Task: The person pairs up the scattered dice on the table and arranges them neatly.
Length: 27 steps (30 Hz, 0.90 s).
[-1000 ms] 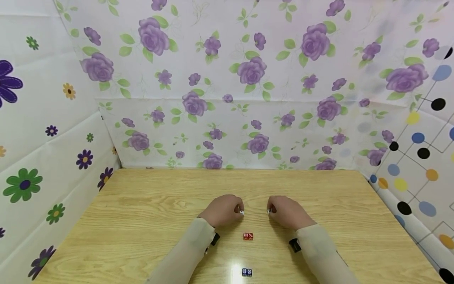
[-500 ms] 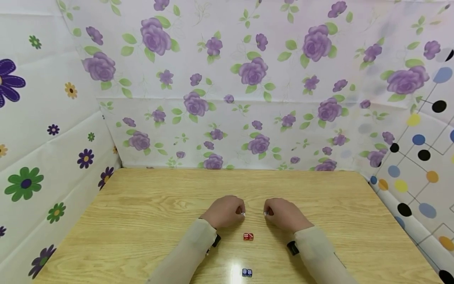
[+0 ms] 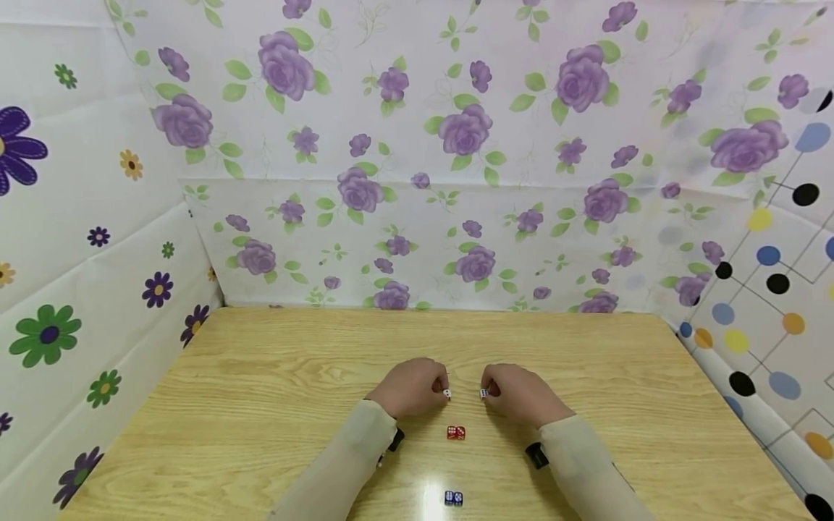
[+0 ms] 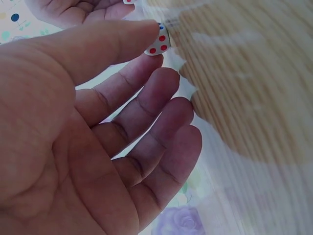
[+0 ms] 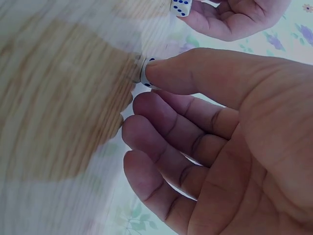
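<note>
My left hand [image 3: 412, 388] pinches a white die [image 4: 158, 43] between thumb and index finger, its red pips showing in the left wrist view. Facing it across a small gap, my right hand [image 3: 523, 393] pinches another white die [image 5: 145, 73], mostly covered by the thumb in the right wrist view. Both dice are at or very near the wooden table's surface; whether they touch it I cannot tell. Closer to me, between the forearms, lie two red dice [image 3: 456, 433] side by side. Two blue dice [image 3: 454, 498] sit together nearer still.
The light wooden table [image 3: 280, 376] runs back to a white cloth [image 3: 417, 239] with purple roses. Patterned cloths also hang on the left [image 3: 78, 289] and right [image 3: 769, 318] sides. Black bands [image 3: 537, 455] are on the wrists.
My right hand has moved left and slightly nearer to me with its die, narrowing the gap. The left hand has shifted only a little. The red and blue dice stay put.
</note>
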Tool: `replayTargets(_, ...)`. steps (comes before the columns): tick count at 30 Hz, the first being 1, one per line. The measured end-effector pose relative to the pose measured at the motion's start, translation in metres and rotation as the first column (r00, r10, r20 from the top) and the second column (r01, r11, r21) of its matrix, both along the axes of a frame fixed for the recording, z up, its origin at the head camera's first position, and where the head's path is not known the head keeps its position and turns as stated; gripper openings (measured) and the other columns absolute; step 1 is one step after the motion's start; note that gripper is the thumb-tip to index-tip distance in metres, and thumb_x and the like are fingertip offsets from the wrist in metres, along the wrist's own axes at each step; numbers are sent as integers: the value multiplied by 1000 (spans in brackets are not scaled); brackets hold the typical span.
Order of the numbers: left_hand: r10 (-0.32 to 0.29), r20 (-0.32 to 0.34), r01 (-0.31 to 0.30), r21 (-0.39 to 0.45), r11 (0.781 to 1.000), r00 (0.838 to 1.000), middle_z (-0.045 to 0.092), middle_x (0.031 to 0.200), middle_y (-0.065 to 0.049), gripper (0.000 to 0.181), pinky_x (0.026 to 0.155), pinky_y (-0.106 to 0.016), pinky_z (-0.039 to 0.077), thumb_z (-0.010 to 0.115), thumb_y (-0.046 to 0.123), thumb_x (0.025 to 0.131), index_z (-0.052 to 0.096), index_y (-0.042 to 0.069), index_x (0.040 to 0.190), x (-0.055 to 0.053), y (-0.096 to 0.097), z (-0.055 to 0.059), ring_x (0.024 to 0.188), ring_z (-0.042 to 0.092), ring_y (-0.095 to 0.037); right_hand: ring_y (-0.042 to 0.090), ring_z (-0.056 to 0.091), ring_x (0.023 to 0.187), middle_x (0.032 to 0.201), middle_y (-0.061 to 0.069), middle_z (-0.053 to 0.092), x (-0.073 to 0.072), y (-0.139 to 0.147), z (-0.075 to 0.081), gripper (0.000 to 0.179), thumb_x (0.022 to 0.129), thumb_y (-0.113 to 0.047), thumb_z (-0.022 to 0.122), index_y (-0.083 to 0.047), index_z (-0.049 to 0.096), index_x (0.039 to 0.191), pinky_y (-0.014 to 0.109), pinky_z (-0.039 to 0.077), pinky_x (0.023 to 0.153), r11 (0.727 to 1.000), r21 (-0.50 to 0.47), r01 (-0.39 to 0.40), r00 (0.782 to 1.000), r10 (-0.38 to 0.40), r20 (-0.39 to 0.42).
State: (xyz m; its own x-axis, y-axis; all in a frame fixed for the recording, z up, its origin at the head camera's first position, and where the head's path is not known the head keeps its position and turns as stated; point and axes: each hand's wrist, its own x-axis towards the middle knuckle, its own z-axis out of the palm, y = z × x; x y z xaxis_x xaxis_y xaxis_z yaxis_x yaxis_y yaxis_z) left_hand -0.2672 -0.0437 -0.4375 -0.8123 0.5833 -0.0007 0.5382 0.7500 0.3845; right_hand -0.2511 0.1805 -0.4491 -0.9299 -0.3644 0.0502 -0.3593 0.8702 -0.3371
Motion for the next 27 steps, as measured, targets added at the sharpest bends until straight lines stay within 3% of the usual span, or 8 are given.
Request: replayTargets(27,-3,-6,3,-28,1000,1000,55,76,14,10,64,-24,43,71,29,85,65,22,86,2,5,0,68,51,-5,7,47,65,70,-13,52,5,-13,-1,8,85,-18,70,-20,64,81,29,41,63,998,2,-61,998,61,-15)
